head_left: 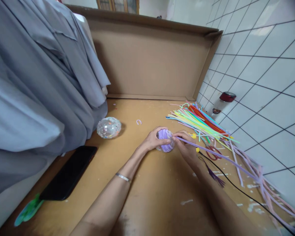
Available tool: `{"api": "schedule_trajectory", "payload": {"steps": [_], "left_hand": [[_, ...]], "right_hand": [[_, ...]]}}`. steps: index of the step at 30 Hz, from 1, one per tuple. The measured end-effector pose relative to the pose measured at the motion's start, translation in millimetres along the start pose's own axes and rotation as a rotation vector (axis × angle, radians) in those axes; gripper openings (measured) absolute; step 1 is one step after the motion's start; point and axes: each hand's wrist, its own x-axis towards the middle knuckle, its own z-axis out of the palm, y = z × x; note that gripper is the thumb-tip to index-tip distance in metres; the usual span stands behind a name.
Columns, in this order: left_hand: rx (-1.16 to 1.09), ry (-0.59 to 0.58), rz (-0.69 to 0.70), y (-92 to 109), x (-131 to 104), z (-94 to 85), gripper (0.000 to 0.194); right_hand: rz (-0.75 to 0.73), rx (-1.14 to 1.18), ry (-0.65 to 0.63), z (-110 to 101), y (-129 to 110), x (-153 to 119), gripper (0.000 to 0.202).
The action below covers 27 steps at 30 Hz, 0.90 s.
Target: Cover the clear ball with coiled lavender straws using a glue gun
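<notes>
My left hand is wrapped round a small ball with a clear, woven-looking surface and bands of purple strip across it. Thumb and fingers of my right hand pinch a long purple strip where it meets the ball's right side. From there the strip runs right towards a bundle of purple and pink strips. A larger clear ball with colored specks rests on the table to the left. Red-handled scissors lie beyond my right hand, partly covered by strips.
Many colored strips lie at the back right, near a red-lidded bottle. A black cable with yellow parts and a purple tassel are on the right. A dark phone, grey cloth and cardboard panel border the table.
</notes>
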Motion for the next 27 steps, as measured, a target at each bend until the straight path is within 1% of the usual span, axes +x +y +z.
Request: {"api": "schedule_trajectory", "payload": {"steps": [4, 8, 13, 19, 22, 27], "left_hand": [[-0.016, -0.002, -0.012, -0.8, 0.0, 0.4, 0.068], [-0.025, -0.004, -0.019, 0.5, -0.1, 0.6, 0.067], [-0.033, -0.011, -0.008, 2.3, -0.2, 0.6, 0.067], [-0.033, -0.018, 0.003, -0.8, 0.4, 0.6, 0.067], [-0.021, -0.018, 0.009, -1.9, 0.6, 0.3, 0.068], [-0.025, -0.012, 0.010, -1.8, 0.6, 0.2, 0.070]], "right_hand": [[0.064, 0.026, 0.022, 3.3, 5.5, -2.3, 0.007], [0.125, 0.058, 0.040, 5.8, 6.1, -4.1, 0.004], [0.113, 0.087, 0.031, 6.8, 4.7, -4.4, 0.003], [0.091, 0.064, -0.026, 4.6, -0.9, -2.8, 0.004], [0.064, 0.036, -0.064, 3.5, -1.3, -1.8, 0.006], [0.003, 0.017, -0.089, 2.7, 3.0, -2.5, 0.005]]}}
